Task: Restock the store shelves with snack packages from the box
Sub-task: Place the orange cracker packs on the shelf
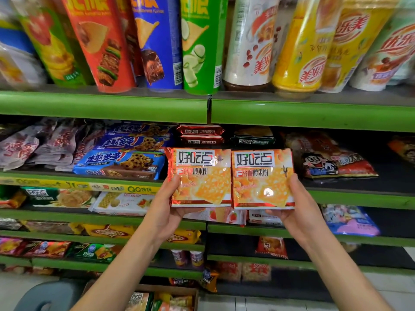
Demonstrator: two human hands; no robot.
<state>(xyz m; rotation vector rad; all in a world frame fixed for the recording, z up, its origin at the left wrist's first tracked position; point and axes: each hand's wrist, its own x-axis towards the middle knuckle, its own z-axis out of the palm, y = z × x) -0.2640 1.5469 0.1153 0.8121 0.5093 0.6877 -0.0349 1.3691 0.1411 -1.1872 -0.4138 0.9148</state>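
Two orange-and-red biscuit packages are held up side by side in front of the second green shelf (359,198). My left hand (166,205) grips the left package (199,178) by its lower left corner, thumb on the front. My right hand (298,207) grips the right package (262,179) by its lower right corner. Behind them, on the shelf, lie matching red packs (200,131) stacked flat. The cardboard box (157,298) with more snack packs sits on the floor at the bottom centre.
Tall chip cans (157,41) and drink cups (298,48) fill the top shelf. Blue cookie packs (121,163) lie left of the held packages, a red bag (336,162) to the right. Lower shelves hold assorted snacks. A grey stool (49,297) stands at bottom left.
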